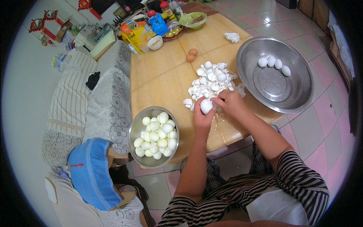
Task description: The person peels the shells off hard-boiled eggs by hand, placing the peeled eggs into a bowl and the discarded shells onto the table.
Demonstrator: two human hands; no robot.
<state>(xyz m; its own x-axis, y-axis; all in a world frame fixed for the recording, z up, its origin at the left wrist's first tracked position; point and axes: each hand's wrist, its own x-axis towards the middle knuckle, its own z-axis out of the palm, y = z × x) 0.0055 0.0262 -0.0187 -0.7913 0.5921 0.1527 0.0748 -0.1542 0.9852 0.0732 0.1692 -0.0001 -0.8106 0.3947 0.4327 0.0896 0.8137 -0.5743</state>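
My left hand (202, 120) holds a white egg (206, 106) between its thumb and fingers at the table's near edge. My right hand (231, 103) is just to its right, thumb and fingertips pinched close to the egg; whether they hold a bit of shell cannot be told. A heap of white eggshells (208, 86) lies just beyond both hands. Peeled eggs fill a steel bowl (131, 136) at the left. In a wide steel basin (275, 100) at the right lie several white eggs (278, 64). Two brown eggs (191, 55) rest beyond the shells.
A crumpled white tissue or bag (232, 37) lies near the table's right edge. At the far end stand a green bowl (193, 20), a small white bowl (155, 42), a yellow packet (138, 38) and bottles. A covered sofa (109, 93) runs along the left.
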